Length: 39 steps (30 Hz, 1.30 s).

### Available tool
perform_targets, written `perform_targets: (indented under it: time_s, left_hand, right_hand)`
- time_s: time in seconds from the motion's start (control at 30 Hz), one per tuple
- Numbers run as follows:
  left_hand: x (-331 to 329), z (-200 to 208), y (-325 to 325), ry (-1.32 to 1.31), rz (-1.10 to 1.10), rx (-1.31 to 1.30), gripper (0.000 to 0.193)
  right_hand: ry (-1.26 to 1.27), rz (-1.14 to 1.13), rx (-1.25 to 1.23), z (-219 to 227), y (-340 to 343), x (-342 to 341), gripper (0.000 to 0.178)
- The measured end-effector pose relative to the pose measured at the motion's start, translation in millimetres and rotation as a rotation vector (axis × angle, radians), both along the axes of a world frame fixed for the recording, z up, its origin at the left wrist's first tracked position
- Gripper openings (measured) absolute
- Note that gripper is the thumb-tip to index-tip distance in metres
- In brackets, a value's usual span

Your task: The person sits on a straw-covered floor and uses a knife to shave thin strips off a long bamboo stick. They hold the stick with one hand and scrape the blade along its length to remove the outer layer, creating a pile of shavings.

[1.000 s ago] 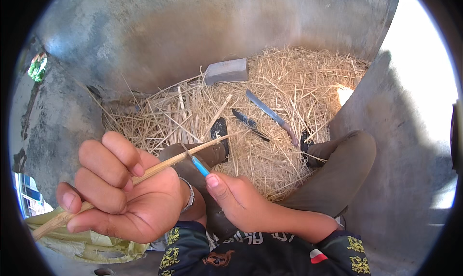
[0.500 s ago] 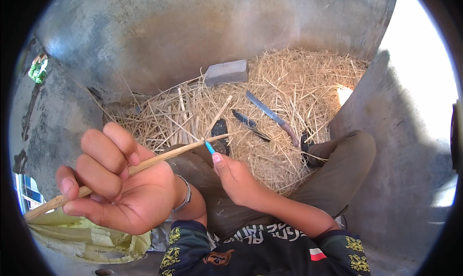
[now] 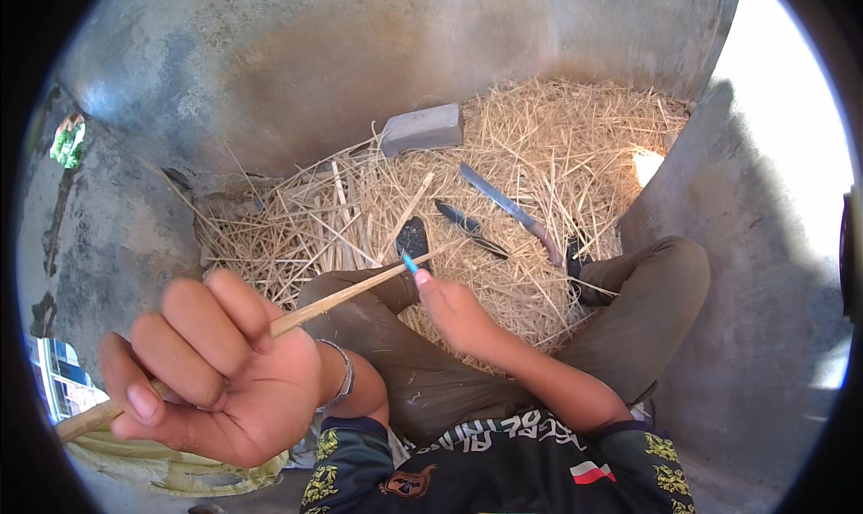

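Note:
My left hand (image 3: 216,370) is raised close to the camera, fingers curled around a long thin bamboo stick (image 3: 351,291) that runs from lower left up to the right. My right hand (image 3: 454,312) grips a small blue-tipped blade (image 3: 409,263) and presses it against the stick near its far end. Both hands work above my lap, over my brown trousers (image 3: 629,289). A silver bracelet (image 3: 344,375) circles my left wrist.
A pile of straw-coloured shavings (image 3: 557,146) covers the concrete floor ahead. On it lie a grey sharpening block (image 3: 421,128), a long knife (image 3: 503,205) and a shorter dark knife (image 3: 467,226). A concrete wall (image 3: 764,271) rises at right. A yellowish sack (image 3: 171,469) lies at lower left.
My right hand has slid the blue-tipped blade outward along the stick toward its far end. My left hand has shifted slightly lower and left, still holding the stick.

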<state>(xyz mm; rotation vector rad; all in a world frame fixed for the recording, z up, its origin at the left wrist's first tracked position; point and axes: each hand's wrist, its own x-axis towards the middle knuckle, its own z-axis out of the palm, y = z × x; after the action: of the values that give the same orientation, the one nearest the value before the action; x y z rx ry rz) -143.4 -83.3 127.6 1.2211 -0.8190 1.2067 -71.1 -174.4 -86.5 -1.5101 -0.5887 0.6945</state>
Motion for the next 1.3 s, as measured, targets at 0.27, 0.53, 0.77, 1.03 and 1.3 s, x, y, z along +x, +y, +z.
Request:
perform_targets:
  time_s: [0.27, 0.53, 0.77, 1.03, 1.3]
  left_hand:
    - [-7.9, -0.2, -5.3, 0.053, -0.136, 0.047, 0.026]
    - [-0.7, 1.1, -12.4, 0.017, -0.064, 0.054, 0.024]
    - [5.2, 3.7, -11.2, 0.029, -0.269, -0.009, 0.017]
    - [2.7, 0.8, -10.5, 0.015, -0.191, -0.025, 0.019]
    - [8.5, -1.1, -33.9, -0.006, -0.248, 0.022, 0.022]
  right_hand:
    - [-0.129, 0.172, 0.146, 67.4, -38.0, -30.1, 0.052]
    - [-0.044, 0.102, -0.093, 8.6, -20.7, -0.5, 0.063]
    - [-0.068, 0.267, 0.069, 76.7, -56.4, -16.5, 0.057]
    - [-0.096, 0.312, 0.055, 89.6, -61.4, -0.7, 0.056]
    - [-0.147, 0.297, 0.077, 110.8, -82.1, -9.4, 0.056]
